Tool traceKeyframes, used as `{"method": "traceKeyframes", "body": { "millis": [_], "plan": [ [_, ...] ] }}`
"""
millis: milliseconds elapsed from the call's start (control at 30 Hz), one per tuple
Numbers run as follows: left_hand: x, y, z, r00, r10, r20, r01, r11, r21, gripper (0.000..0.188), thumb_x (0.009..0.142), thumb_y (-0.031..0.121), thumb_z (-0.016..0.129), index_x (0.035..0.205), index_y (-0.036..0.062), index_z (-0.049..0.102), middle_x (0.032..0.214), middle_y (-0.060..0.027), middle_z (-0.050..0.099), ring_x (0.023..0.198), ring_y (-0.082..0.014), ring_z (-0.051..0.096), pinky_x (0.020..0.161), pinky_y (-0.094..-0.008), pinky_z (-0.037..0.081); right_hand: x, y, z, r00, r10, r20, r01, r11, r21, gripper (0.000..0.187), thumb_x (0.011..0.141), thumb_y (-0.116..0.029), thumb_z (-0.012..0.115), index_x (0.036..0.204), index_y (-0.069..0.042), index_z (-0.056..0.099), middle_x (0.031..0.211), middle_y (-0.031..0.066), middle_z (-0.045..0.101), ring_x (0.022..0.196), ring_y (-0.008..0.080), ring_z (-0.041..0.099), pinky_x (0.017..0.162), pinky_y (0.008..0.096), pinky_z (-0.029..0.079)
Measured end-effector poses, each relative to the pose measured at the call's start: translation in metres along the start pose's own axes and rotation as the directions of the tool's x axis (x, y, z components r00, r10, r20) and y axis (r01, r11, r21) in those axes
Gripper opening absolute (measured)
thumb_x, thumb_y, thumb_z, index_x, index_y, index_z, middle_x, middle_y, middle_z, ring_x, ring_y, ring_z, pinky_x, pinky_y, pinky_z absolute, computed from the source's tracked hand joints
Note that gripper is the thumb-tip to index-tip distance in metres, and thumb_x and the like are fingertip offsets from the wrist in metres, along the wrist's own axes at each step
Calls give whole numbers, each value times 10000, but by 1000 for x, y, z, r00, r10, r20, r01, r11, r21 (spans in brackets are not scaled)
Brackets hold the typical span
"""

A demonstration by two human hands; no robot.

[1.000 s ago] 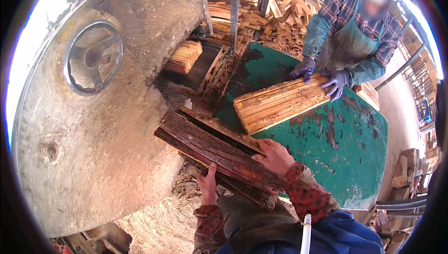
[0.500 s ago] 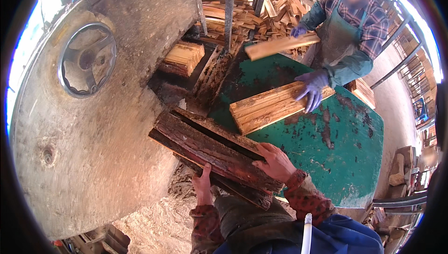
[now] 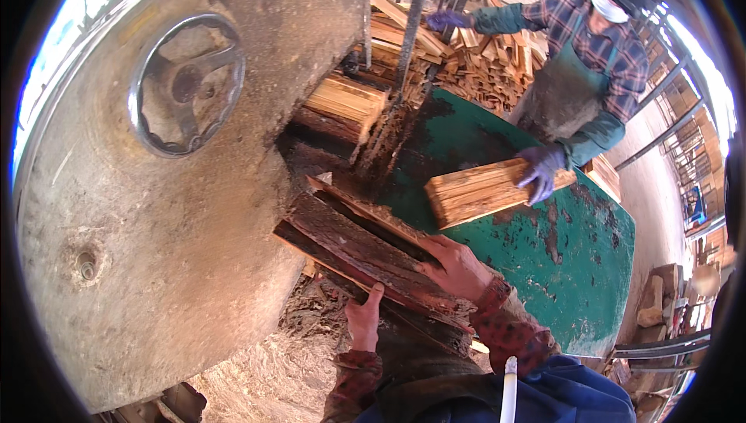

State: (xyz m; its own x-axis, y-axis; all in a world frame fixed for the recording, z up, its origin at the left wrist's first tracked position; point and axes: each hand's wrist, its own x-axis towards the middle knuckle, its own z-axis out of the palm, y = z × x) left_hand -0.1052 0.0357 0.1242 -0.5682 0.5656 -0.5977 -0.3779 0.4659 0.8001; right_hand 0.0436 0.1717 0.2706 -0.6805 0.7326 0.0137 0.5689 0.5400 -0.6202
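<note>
Several rough bark-covered wood slabs (image 3: pixel 365 252), dark brown with pale cut edges, lie slantwise in front of my body. My left hand (image 3: pixel 364 318) grips their near side, thumb on top. Around the far right side of the same slabs, my right hand (image 3: pixel 457 268) is closed; its fingertips are partly hidden. Their far end points at the dark gap beside the machine's big worn plate (image 3: pixel 202 244). Just beyond my right hand is the green table (image 3: pixel 575 299), its paint chipped.
Across the table a person's gloved hand (image 3: pixel 544 170) rests on a stack of boards (image 3: pixel 482 194); their other glove (image 3: pixel 448 20) reaches toward a heap of offcuts (image 3: pixel 493 69). A handwheel (image 3: pixel 186 85) sits on the plate. Cut wood (image 3: pixel 346 104) lies past the gap. Sawdust (image 3: pixel 264 376) covers the floor.
The other person has let go of the board they held, and that arm now stretches toward the heap. My hands keep hold of the slabs; the view has turned slightly left.
</note>
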Motion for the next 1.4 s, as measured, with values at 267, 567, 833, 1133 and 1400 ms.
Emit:
{"method": "traceKeyframes", "body": {
  "millis": [267,567,833,1133,1400],
  "plan": [
    [-6,13,2,989,135,66,-118,970,-211,482,766,273,811,1043,-85,644,1016,-76,670,892,-130,580,805,-300,480,143,40,64,952,-53,-301,81,993,83,454,835,-219,685,1172,65,572,1071,235,631,914,359,644,765,391,525],
    [-8,20,0,981,187,59,-166,953,-255,349,767,281,807,878,-27,684,751,-7,646,574,-72,544,504,-254,449,238,81,95,886,302,-353,-171,919,356,627,792,-241,665,1304,46,444,1046,227,655,977,331,646,811,384,505],
    [-9,33,-11,992,45,116,-37,996,-76,330,781,243,796,935,-32,694,886,-47,699,796,-111,617,710,-292,498,231,60,109,855,298,-425,-147,924,353,705,735,-202,771,1314,29,442,1165,170,536,1056,301,587,901,362,494],
    [2,3,-8,988,89,125,-75,990,-117,372,762,250,810,956,-48,699,912,-69,717,826,-118,640,754,-301,506,203,103,81,752,421,-507,-274,899,342,671,741,-229,760,1293,27,479,1159,208,530,1095,291,530,937,367,446],
    [-3,18,-8,987,71,143,-57,993,-103,401,748,280,825,932,-54,700,882,-61,714,802,-100,621,728,-296,502,194,139,89,710,512,-484,-226,816,532,655,719,-254,772,1284,-39,520,942,83,636,863,179,578,773,308,466]
  ]
}}
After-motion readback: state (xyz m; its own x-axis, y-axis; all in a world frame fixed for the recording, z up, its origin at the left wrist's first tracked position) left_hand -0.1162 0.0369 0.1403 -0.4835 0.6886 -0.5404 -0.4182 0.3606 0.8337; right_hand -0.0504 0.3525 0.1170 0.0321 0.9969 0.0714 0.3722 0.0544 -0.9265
